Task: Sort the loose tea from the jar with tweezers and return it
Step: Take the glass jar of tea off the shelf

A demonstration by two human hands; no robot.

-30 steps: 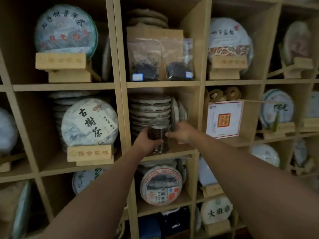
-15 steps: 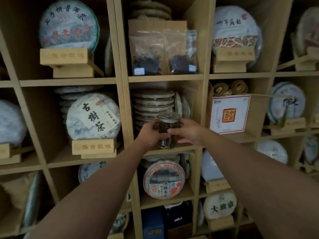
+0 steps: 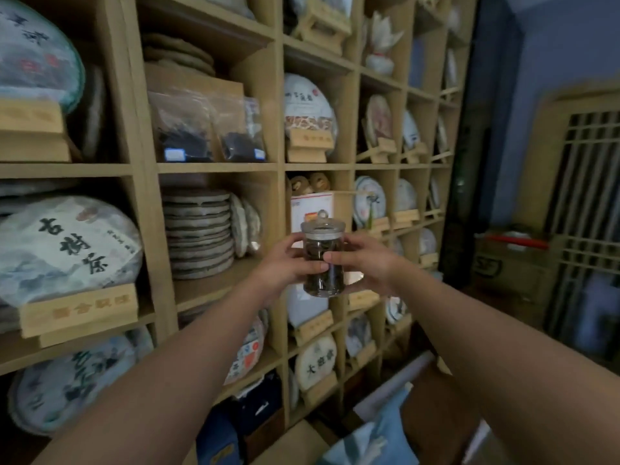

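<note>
A: Note the jar [image 3: 323, 260], centre of the frame, slightly right. Glass, lid [image 3: 322, 227] on, dark loose tea inside. It is held in the air in front of the shelving [image 3: 214, 167], resting on nothing.

B: Grip?

A: Both hands. Left hand [image 3: 285, 260] wraps the jar's left side, thumb across the front. Right hand [image 3: 365, 263] cups the right side, fingers curled round the glass. The two thumbs nearly meet at the middle of the jar.

B: So the step is carrying it off to a work surface?

A: That is my reading. No tweezers in sight, no tray, so sorting has not begun. To carry it well I would keep it upright and keep one hand low on the body, since the lid looks loose-fitting with only a small ring knob. Glass is slick; I would slide a palm under the base rather than trust the pinch at the middle.

B: Counts?

A: One jar, one lid, two hands. Two clear bags of dark leaf [image 3: 208, 132] in the compartment at upper centre. A stack of unwrapped tea cakes [image 3: 198, 234] left of the jar, roughly eight, edges blur together. Wrapped cakes on wooden stands fill most other compartments; too many and too blurred at the right to total.

B: Anything lower?

A: Blue cloth [image 3: 372, 437] at lower right, unclear what.
</note>
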